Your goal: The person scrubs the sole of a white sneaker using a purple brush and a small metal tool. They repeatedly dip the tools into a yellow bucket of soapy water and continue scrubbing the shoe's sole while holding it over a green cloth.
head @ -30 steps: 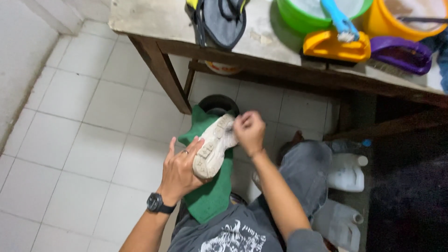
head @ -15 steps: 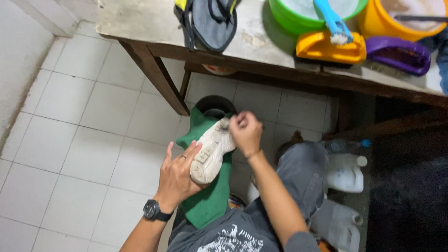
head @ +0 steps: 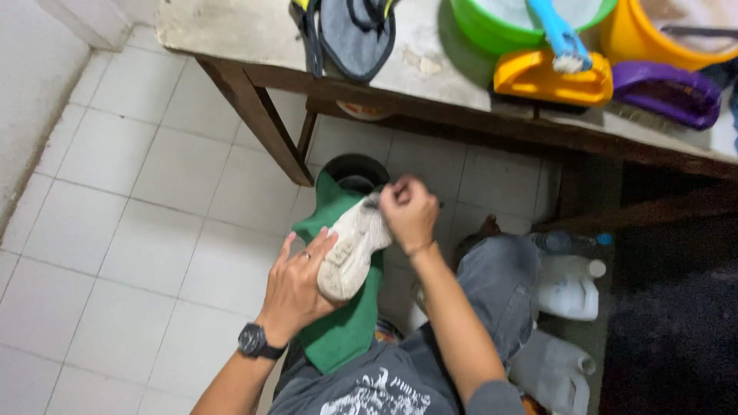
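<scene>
White shoe (head: 350, 250) in left hand (head: 296, 288), green cloth (head: 346, 330) under, table (head: 254, 38) w/ basins above

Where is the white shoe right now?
In the head view the white shoe sits near the middle, sole up, cradled in the left hand over a green cloth, while the right hand touches its far end, below the table.

To my left the white tiled floor (head: 131, 230) lies open, so my left hand (head: 296, 280) has free passage that way. Ahead, the table edge (head: 430, 115) and its slanted wooden leg (head: 257, 115) close the way forward, just above the shoe (head: 350, 246). To my right, my knee (head: 500, 284) and two white plastic jugs (head: 569, 288) block my right hand (head: 411, 215). A dark bucket (head: 354, 169) stands directly beyond the shoe.
</scene>
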